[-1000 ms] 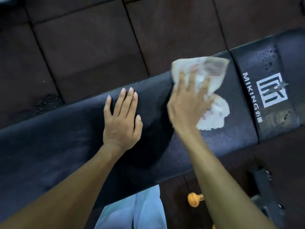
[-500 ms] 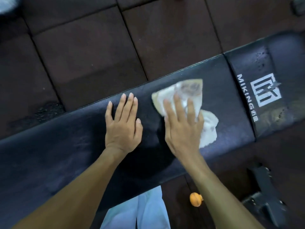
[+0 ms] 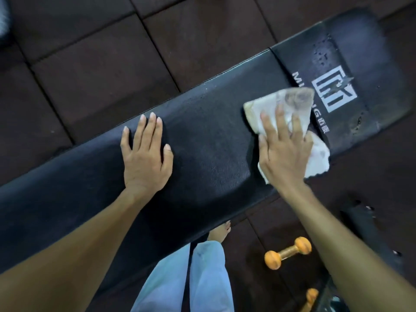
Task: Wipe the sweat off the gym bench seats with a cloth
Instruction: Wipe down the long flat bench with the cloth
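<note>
A long black padded gym bench (image 3: 207,140) runs diagonally from lower left to upper right. Its far pad (image 3: 360,64) carries a white logo and several droplets. A crumpled white cloth (image 3: 290,102) lies across the seam between the two pads. My right hand (image 3: 281,152) presses flat on the cloth with straight, spread fingers. My left hand (image 3: 146,152) rests flat on the bench, fingers straight, well to the left of the cloth.
Dark rubber floor tiles (image 3: 101,64) surround the bench. An orange dumbbell (image 3: 288,253) lies on the floor below the bench, and a second orange one (image 3: 311,296) shows at the bottom edge. My light blue trouser legs (image 3: 191,280) and a bare foot (image 3: 220,233) stand against the bench's near side.
My right hand has slid the cloth to the right along the bench, up to the logo pad. My left hand has stayed pressed on the bench.
</note>
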